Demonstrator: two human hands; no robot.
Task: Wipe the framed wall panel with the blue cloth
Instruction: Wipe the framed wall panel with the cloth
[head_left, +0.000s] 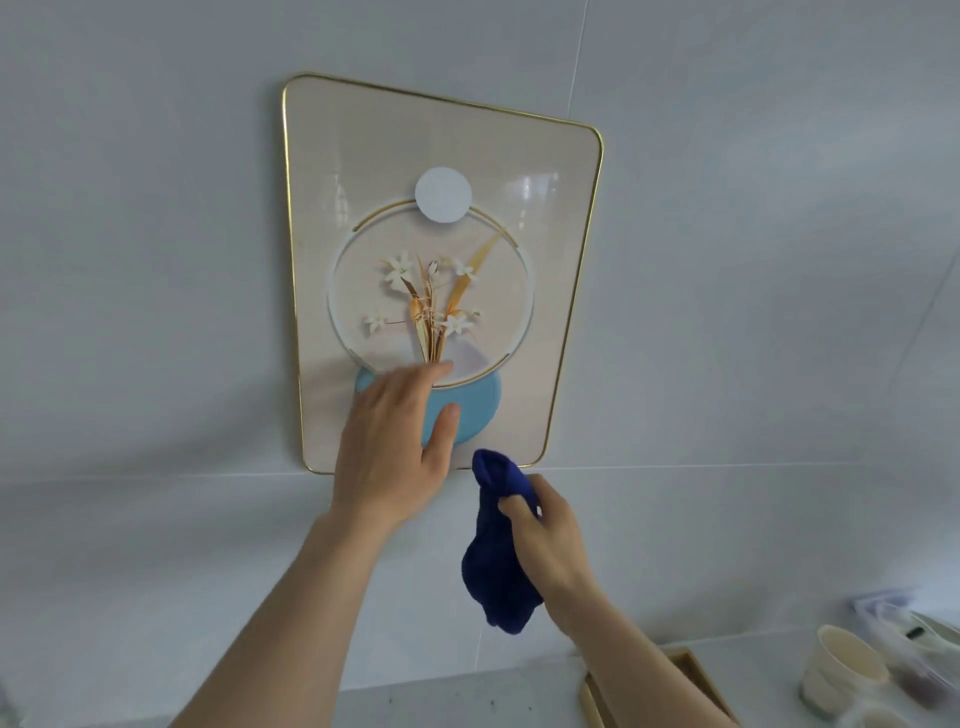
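Two hands were up at the framed wall panel (441, 156). The left hand (395, 447) lay flat and spread on its lower part, fingers over the printed blue vase. The right hand (545, 525), just right of it and lower, was closed around the blue cloth (498, 561), which sat bunched at the panel's bottom edge and hung limp below the fist. The panel looked glossy and smooth, with rounded corners and a thin gold rim. Pressing unevenly could probably tilt it on the wall or leave finger smears. A paper cup (841, 670) stood well below the right hand; dangling cloth might catch it.
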